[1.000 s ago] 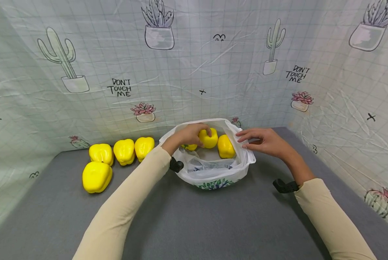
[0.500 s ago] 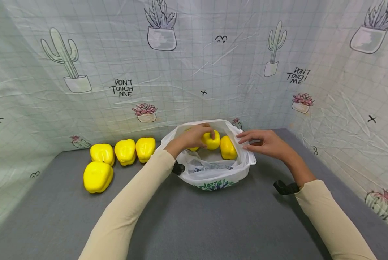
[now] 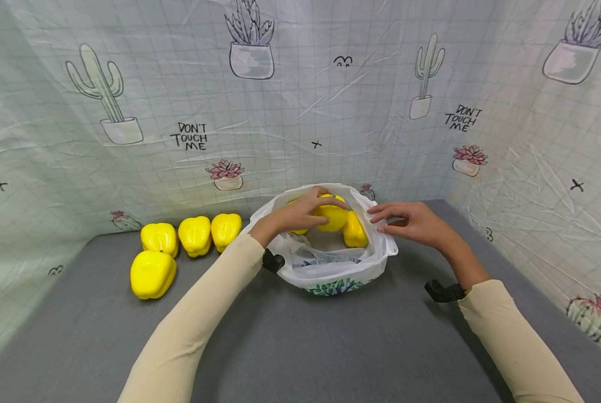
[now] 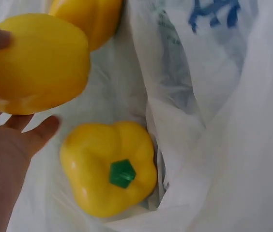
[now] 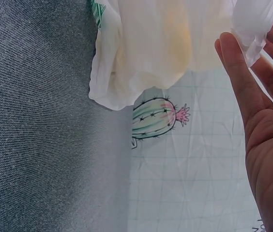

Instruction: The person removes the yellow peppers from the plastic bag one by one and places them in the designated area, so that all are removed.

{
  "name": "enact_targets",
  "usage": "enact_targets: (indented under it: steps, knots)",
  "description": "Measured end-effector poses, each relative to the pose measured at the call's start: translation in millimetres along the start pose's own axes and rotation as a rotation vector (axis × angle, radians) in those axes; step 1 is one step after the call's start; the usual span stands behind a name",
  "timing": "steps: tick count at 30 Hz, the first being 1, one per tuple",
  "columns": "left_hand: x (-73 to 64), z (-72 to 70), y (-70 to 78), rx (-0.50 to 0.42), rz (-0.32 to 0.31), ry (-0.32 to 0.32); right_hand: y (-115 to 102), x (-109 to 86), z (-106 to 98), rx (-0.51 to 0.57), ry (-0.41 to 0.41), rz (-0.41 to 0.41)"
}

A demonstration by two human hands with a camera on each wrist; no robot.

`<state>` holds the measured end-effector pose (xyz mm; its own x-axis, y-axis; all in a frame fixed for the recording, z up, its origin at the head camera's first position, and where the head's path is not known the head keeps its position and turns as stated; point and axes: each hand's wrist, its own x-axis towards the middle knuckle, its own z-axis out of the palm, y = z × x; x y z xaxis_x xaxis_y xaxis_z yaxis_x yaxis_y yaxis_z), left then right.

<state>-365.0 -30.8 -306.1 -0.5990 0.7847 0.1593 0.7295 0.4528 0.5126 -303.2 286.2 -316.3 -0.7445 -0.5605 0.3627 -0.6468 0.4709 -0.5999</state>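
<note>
Inside the opened white plastic bag (image 3: 346,272), my left hand (image 3: 297,214) holds a yellow bell pepper (image 3: 337,218) between thumb and fingers. The left wrist view shows this pepper (image 4: 39,65) raised above another bell pepper (image 4: 108,169) with a green stem, which lies in the bag. Against the bag's right inner side rests a further bell pepper (image 3: 353,230). At the bag's right rim, my right hand (image 3: 412,221) pinches the thin plastic; in the right wrist view the bag's edge (image 5: 252,34) passes between the fingers and thumb.
Left of the bag, several yellow bell peppers stand on the grey tabletop (image 3: 300,347): a front one (image 3: 153,275) and a back row ending with a pepper (image 3: 225,230) near my left sleeve. A cactus-printed curtain (image 3: 300,101) closes off the back and sides.
My left hand has raised and turned the bell pepper inside the bag, and its fingers now spread more widely round it. The right hand stays at the bag's rim.
</note>
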Motion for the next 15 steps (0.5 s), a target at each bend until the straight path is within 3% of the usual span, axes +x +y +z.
enact_targets:
  steps: [8, 15]
  knots:
    - [-7.0, 3.5, -1.1, -0.197, 0.009, 0.065, 0.9, -0.3, 0.3, 0.001, -0.006, -0.012]
    - [-7.3, 7.0, -4.7, -0.203, 0.0, 0.146, 0.2, -1.6, -0.6, 0.001, -0.001, -0.012]
